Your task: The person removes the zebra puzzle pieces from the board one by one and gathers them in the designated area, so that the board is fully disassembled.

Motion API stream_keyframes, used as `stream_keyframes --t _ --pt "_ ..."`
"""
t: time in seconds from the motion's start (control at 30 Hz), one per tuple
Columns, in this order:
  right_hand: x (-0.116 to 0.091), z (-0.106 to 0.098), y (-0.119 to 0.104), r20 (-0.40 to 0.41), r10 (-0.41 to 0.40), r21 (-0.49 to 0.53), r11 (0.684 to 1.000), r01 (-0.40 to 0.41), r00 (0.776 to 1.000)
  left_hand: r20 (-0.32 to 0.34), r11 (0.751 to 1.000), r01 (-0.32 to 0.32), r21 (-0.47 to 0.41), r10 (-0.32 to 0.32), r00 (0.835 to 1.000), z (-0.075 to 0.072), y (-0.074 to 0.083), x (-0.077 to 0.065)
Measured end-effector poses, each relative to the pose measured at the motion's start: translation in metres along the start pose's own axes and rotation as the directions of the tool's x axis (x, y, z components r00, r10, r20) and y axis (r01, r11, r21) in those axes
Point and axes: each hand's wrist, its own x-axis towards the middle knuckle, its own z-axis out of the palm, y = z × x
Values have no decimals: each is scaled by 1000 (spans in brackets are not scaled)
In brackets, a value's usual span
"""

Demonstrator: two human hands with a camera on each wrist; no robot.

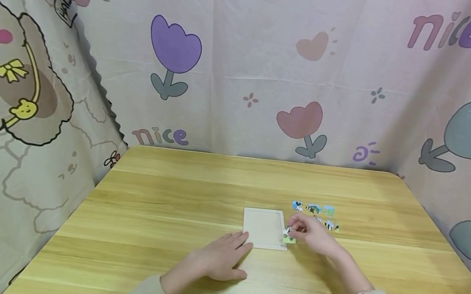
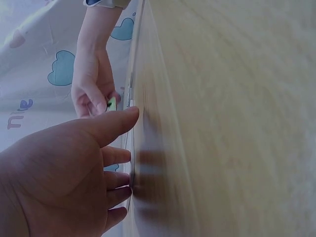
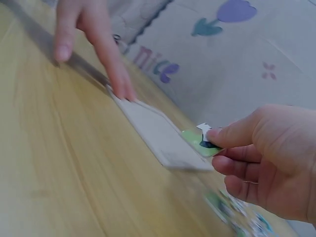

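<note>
A pale, shallow puzzle frame [image 1: 265,229] lies flat on the wooden table, its inside bare. My left hand [image 1: 226,256] rests with straight, spread fingers at the frame's near left corner. Between thumb and fingers my right hand [image 1: 309,233] pinches a puzzle piece [image 1: 289,239], green with a black and white figure, by the frame's right edge. The right wrist view shows the same piece [image 3: 200,143] tilted over the frame's end, thumb on top. In the left wrist view the piece's green edge [image 2: 112,102] shows beyond my left thumb.
Several printed puzzle pieces [image 1: 314,209] lie on the table behind and right of my right hand, some partly hidden by it. The wooden table [image 1: 164,197] reaches back to a patterned cloth [image 1: 234,63], and more cloth hangs along both sides.
</note>
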Motion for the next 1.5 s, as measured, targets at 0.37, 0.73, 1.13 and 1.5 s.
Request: stream_keyframes --t 0.37,0.73,1.13,1.5 --pt "-41 -48 28 -149 134 37 991 -130 980 -3 1000 4 0 -4 1000 1 0 -1" --pt "-66 -75 53 -179 256 42 967 -253 950 -3 1000 12 2 -12 1000 2 1 0" --pt "-62 -67 60 -219 202 -245 936 -255 954 -8 1000 4 -5 -4 1000 1 1 1" --pt "-59 -62 60 -264 203 -297 913 -279 943 -12 1000 -7 -8 7 1000 1 1 2"
